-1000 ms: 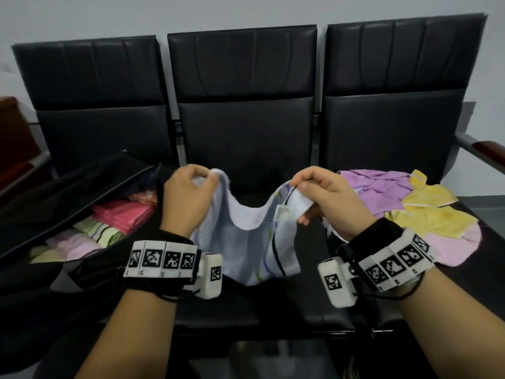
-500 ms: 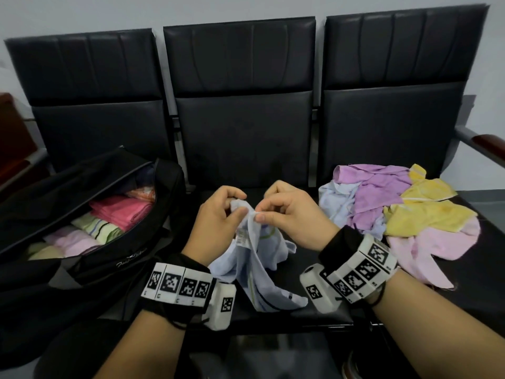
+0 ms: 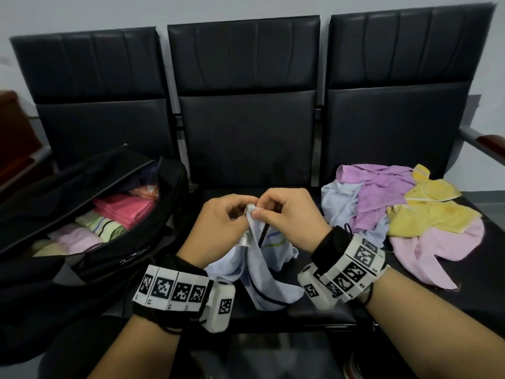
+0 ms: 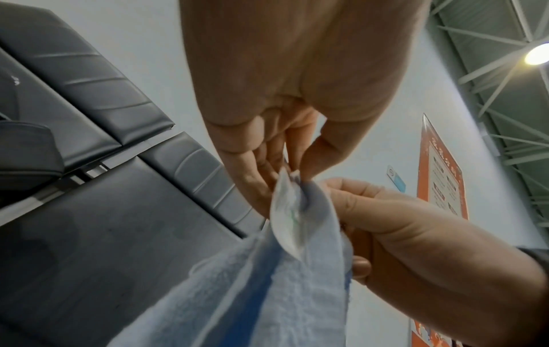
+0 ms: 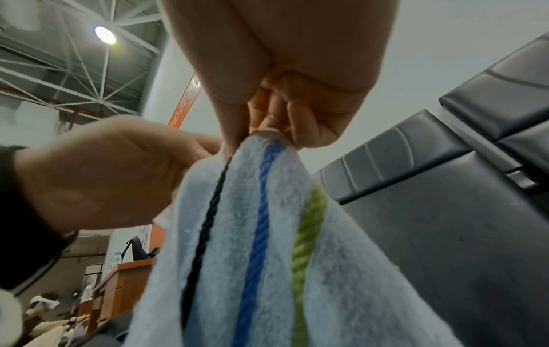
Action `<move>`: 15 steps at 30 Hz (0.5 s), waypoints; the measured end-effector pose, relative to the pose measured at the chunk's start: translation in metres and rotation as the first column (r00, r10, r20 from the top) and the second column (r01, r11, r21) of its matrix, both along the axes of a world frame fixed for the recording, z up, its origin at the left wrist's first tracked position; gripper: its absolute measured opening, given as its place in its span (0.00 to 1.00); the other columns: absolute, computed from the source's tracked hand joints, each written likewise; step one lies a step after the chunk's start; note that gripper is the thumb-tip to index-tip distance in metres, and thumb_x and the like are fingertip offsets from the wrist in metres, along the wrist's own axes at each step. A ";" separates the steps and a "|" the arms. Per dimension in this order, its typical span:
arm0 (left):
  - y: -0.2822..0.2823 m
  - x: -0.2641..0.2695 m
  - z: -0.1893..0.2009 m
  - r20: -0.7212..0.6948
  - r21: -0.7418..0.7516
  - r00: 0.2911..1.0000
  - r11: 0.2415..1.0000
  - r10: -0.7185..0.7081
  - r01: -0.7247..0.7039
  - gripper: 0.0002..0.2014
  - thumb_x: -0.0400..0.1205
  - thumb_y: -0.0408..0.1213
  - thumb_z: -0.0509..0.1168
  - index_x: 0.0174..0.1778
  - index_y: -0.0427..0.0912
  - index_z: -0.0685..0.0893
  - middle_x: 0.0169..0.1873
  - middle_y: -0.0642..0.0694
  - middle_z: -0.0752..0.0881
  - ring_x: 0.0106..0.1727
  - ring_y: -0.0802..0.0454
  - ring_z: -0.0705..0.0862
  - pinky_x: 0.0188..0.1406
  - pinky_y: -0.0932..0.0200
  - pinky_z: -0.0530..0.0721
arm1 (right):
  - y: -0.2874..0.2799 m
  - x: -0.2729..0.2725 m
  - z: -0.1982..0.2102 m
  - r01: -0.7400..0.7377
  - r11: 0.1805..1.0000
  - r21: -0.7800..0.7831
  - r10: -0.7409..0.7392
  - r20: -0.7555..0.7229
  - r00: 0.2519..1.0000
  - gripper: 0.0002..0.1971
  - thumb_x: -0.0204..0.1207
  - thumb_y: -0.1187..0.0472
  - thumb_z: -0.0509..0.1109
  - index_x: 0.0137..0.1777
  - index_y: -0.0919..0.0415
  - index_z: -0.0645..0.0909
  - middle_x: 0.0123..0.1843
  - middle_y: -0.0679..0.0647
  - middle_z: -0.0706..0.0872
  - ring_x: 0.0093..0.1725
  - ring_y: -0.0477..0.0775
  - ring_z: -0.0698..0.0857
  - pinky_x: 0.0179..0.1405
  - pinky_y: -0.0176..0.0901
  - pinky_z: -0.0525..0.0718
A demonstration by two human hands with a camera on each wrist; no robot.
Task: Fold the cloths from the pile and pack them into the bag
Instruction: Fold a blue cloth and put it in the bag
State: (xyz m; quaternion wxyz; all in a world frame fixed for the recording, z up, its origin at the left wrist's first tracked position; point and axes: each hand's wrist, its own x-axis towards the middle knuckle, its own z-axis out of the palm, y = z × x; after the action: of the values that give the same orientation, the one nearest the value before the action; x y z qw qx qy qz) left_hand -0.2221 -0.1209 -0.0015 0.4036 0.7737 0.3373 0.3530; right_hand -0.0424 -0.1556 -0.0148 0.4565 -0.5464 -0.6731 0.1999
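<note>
Your two hands meet above the middle seat (image 3: 273, 302) of a row of three black padded seats. Your left hand (image 3: 221, 228) and right hand (image 3: 289, 217) both pinch the top edge of one pale blue cloth (image 3: 262, 272), thumbs and fingertips closed on it, knuckles almost touching. The cloth hangs down bunched, its lower end resting on the seat. From the right wrist view it carries three stripes — one black, one blue, one green. A small white care label (image 4: 286, 216) is sewn at the pinched edge; its print is too blurred to read.

On the left seat lies one black bag (image 3: 82, 214), unzipped and open. Inside it you can count at least four folded cloths (image 3: 120, 212): pink, green-striped, pale pink and an orange-patterned one at the back. White script is printed on the bag's side, too small to make out.

On the right seat sits the loose pile (image 3: 404, 214) — purple, pale blue, yellow and pink cloths, overlapping so that an exact count cannot be told.

Each wrist wears one band (image 3: 172, 289) of black-and-white square code markers. An orange poster (image 4: 439, 173) hangs on the wall, its writing unreadable.
</note>
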 end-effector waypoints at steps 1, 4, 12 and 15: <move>0.000 0.000 0.000 -0.025 0.029 1.000 1.000 0.006 -0.005 0.14 0.80 0.27 0.68 0.55 0.49 0.92 0.46 0.50 0.92 0.46 0.54 0.90 0.48 0.54 0.89 | 0.001 0.000 0.000 0.014 1.000 0.000 -0.014 0.009 1.000 0.06 0.73 0.55 0.79 0.37 0.50 0.85 0.29 0.48 0.85 0.29 0.42 0.81 0.31 0.33 0.79; 0.000 0.001 -0.002 -0.053 0.106 0.998 0.994 0.044 -0.039 0.12 0.79 0.30 0.72 0.54 0.51 0.92 0.42 0.51 0.90 0.40 0.56 0.87 0.42 0.57 0.88 | 0.001 -0.002 0.000 0.039 0.999 -0.011 -0.038 0.029 0.999 0.07 0.73 0.57 0.78 0.36 0.49 0.84 0.28 0.47 0.84 0.28 0.41 0.80 0.30 0.30 0.76; 0.003 -0.004 0.000 0.042 0.236 0.988 0.960 0.147 -0.153 0.09 0.80 0.27 0.70 0.50 0.43 0.90 0.45 0.53 0.89 0.49 0.55 0.88 0.52 0.52 0.87 | 0.001 0.021 -0.016 -0.163 0.961 -0.224 0.212 0.213 0.954 0.07 0.73 0.55 0.75 0.36 0.54 0.82 0.30 0.51 0.83 0.31 0.46 0.80 0.36 0.47 0.80; 0.007 -0.010 0.006 0.155 0.241 0.964 0.938 0.216 -0.249 0.09 0.81 0.26 0.67 0.50 0.44 0.88 0.45 0.53 0.88 0.47 0.58 0.87 0.48 0.62 0.85 | 0.000 0.039 -0.044 -0.086 0.922 -0.379 0.242 0.386 0.890 0.17 0.71 0.55 0.76 0.28 0.61 0.74 0.24 0.51 0.74 0.30 0.49 0.76 0.37 0.52 0.78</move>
State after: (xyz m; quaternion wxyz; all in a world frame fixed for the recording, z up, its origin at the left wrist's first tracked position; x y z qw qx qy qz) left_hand -0.2321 -0.1141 0.0042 0.2753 0.7505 0.3512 0.4875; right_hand -0.0032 -0.1554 -0.0587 0.1748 -0.5896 -0.7539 0.2312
